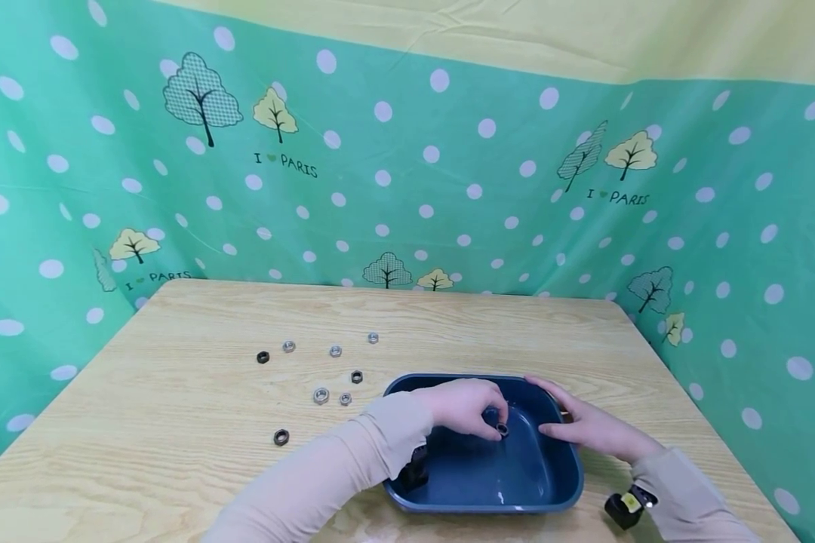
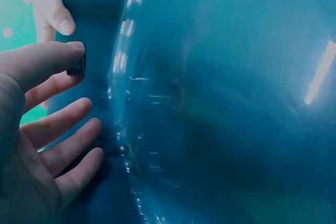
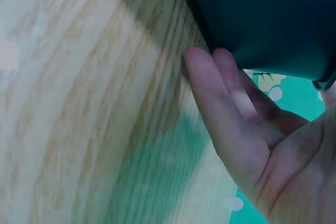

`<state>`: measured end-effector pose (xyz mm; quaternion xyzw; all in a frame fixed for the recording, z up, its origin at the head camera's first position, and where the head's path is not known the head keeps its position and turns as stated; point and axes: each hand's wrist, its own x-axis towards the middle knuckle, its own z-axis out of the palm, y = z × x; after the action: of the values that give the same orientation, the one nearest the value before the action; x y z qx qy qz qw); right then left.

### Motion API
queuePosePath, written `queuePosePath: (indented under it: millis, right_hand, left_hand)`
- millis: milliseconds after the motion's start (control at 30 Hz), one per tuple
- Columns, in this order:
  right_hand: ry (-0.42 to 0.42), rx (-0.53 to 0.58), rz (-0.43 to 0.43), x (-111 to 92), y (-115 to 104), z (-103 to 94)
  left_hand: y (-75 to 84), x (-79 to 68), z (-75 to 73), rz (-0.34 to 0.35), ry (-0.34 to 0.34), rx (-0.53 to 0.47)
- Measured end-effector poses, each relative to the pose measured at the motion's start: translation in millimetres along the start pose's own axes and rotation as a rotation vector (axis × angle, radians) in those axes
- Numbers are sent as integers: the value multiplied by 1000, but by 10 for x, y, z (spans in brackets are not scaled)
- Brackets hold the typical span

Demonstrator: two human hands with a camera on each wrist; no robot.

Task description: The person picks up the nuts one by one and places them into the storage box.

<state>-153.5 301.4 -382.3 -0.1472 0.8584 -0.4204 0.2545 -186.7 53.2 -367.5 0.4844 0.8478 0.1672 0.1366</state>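
A dark hex nut (image 1: 502,430) is pinched between the thumb and index finger of my left hand (image 1: 463,407), inside the blue plastic basin (image 1: 475,508). In the left wrist view, the nut (image 2: 77,66) shows edge-on at the fingertips, the other three fingers spread apart below it. My right hand (image 1: 594,430) holds the basin's right side, thumb over the rim and the other fingers along the outside. The right wrist view shows those fingers (image 3: 210,85) against the outer wall of the basin (image 3: 262,19), near the tabletop.
Left of the basin, several loose nuts lie scattered on the wooden table (image 1: 143,422), among them a large silver nut (image 1: 321,396) and a black nut (image 1: 281,437). A green dotted curtain (image 1: 407,188) hangs behind and at both sides.
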Motion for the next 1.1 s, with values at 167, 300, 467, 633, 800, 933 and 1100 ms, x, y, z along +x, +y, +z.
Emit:
queuePosePath:
  millis: [167, 300, 467, 633, 800, 933, 1100]
  right_hand:
    - [-14, 17, -5, -5, 1, -1]
    - [-9, 12, 9, -9, -1, 1]
    - [-5, 10, 22, -3, 1, 3]
    - [-2, -1, 11, -3, -4, 3]
    - [-10, 4, 5, 6, 5, 0]
    - [-6, -2, -1, 9, 14, 0]
    - [-2, -10, -14, 6, 18, 0]
  left_hand:
    - [1, 20, 47, -17, -10, 51]
    - [-17, 45, 91, -14, -23, 111]
    - [-39, 59, 112, -8, -26, 157]
    - [-30, 48, 112, -1, -35, 194]
    - [-34, 52, 129, 19, -47, 252]
    - [-31, 51, 133, 26, -49, 275]
    - [-22, 54, 139, 20, -59, 298]
